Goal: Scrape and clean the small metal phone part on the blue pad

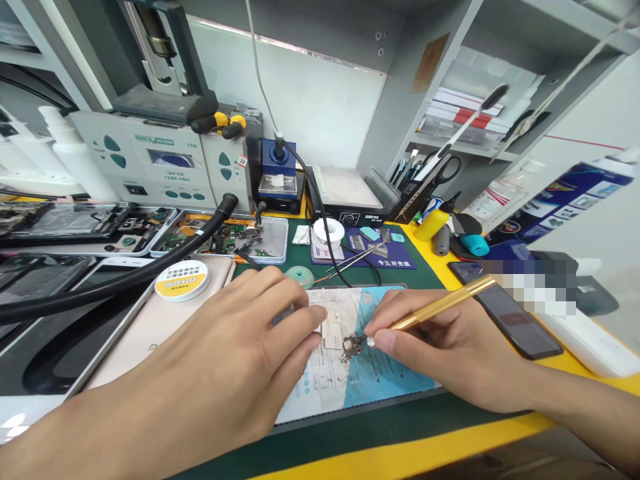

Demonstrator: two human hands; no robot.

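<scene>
My right hand [440,347] is closed in a pinch round a gold pen-shaped tool [445,301], whose tip meets a small dark electronic part [353,347] on a worn blue and white work mat [350,380]. My left hand [235,347] rests on the mat's left side with its fingers curled and pressed together beside a small pale metal piece [332,333]. Something grey shows under its fingers, but I cannot make it out.
A gold phone back [150,320] with a round yellow tin [182,280] lies at left under a black hose [125,277]. A parts tray [270,243], solder station [150,163], hot plate [347,190], solder reel [329,233], tweezers [350,260] and dark phone [505,313] surround the mat.
</scene>
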